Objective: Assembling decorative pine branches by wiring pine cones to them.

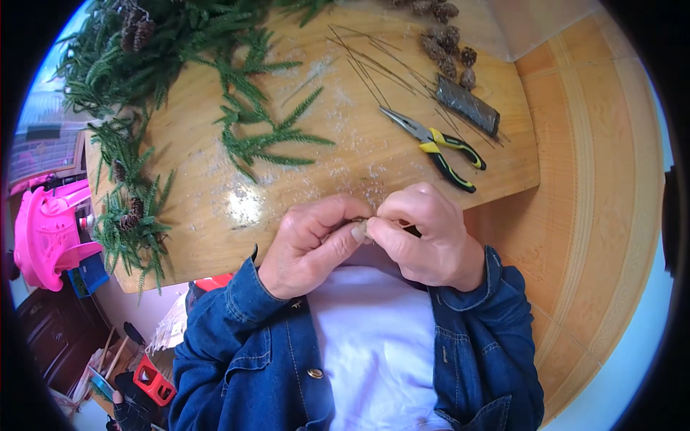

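Observation:
Close to my chest, at the table's near edge, both hands meet fingertip to fingertip. My left hand [309, 248] is closed, thumb and forefinger pinched together. Against it, my right hand [431, 237] is curled with its thumb and fingertips pressed in. Whatever lies between them is small and mostly covered; a dark bit shows by the right fingers. Beyond the hands lie pliers [435, 146] with yellow and black handles. Loose green artificial pine sprigs [269, 144] rest on the wooden table [309, 187], left of the pliers.
A green garland [129, 72] with pine cones runs down the table's left side. At the far right are several pine cones [445, 47], thin wires [377, 61] and a dark wrapped bundle [467, 105]. Pale crumbs dot the tabletop. A pink plastic chair [50, 233] stands left.

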Available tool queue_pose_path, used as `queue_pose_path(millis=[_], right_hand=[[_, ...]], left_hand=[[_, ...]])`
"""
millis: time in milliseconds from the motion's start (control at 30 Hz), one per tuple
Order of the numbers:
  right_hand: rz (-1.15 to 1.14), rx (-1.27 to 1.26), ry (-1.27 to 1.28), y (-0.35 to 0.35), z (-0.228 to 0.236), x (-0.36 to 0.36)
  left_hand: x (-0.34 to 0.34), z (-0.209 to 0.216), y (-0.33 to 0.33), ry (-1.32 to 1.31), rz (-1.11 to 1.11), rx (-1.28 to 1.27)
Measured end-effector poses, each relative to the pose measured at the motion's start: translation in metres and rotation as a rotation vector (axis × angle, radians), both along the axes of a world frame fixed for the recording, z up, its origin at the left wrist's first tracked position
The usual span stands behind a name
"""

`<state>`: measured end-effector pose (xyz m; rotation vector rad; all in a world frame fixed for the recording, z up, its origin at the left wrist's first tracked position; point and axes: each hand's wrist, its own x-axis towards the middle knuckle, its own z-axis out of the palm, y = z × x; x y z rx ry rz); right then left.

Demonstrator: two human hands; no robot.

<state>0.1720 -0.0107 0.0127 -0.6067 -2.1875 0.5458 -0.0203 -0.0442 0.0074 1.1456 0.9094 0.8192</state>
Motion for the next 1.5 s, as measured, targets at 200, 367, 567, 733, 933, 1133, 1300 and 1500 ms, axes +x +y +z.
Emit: queue_pose_path(millis=[200,367,567,733,933,1133,1300,1500], right_hand=[[0.020,0.041,-0.091,0.006,0.002,0.001],[0.058,0.106,-0.219,0.014,0.006,-0.002],[0.157,0.030,-0.304,0.021,0.008,-0.005],[0.054,-0.166,-0.115,0.016,-0.003,-0.011],[0.149,-0.135,-0.045,0.027,0.004,-0.002],[0.183,-0.067,-0.122,0.028,0.004,0.004],[0.081,-0.160,-0.101,0.018,-0.007,-0.001],[-0.012,-0.517,-0.119,0.009,0.001,-0.002]], left_hand=[[-0.007,0.000,-0.004,-0.011,-0.033,-0.066],[-0.011,0.002,-0.001,0.076,-0.037,0.053],[-0.010,-0.001,0.000,0.248,0.015,0.355],[-0.001,-0.008,0.001,0.425,0.184,0.684],[-0.004,0.000,0.006,0.167,0.104,0.299],[-0.012,0.013,0.012,-0.124,-0.143,-0.486],[-0.002,-0.002,0.007,0.439,-0.026,0.577],[0.000,-0.010,0.005,0.668,0.060,0.966]])
